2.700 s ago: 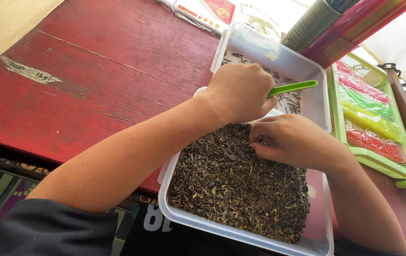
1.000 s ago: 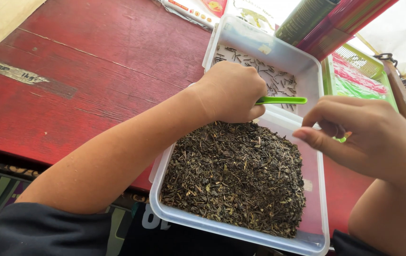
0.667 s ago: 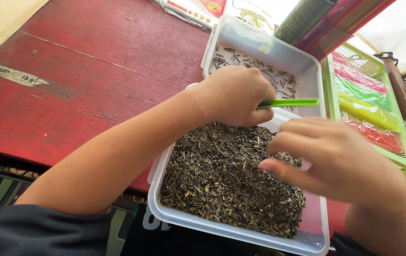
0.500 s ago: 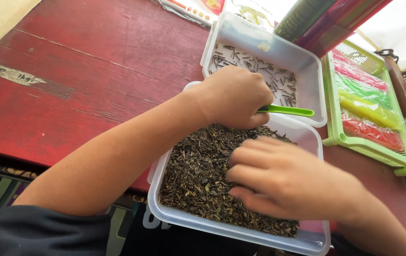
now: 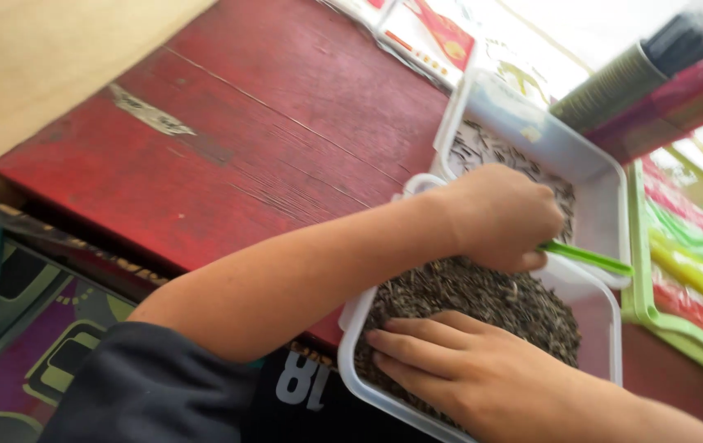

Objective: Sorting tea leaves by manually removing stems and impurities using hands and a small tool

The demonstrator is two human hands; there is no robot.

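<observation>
A clear plastic tub (image 5: 606,324) with rounded corners and a thin white rim sits at the near edge of a red table (image 5: 286,139) whose painted boards are grained, scuffed and chipped pale in one patch. The tub is heaped with small dark seeds (image 5: 491,299), dry and flecked with lighter bits, a loose grainy mass. The left hand (image 5: 503,215) hovers over the tub's far end, fingers curled tightly around a slim bright green plastic tool (image 5: 589,258) that juts out past the tub's right side. The right hand (image 5: 458,365) lies flat on the seeds at the tub's near end, fingers stretched out and close together, gripping nothing. Just behind the tub stands a second clear tub (image 5: 548,143) with striped seeds. Right of the tub lies a green tray (image 5: 639,299) of glossy packets.
</observation>
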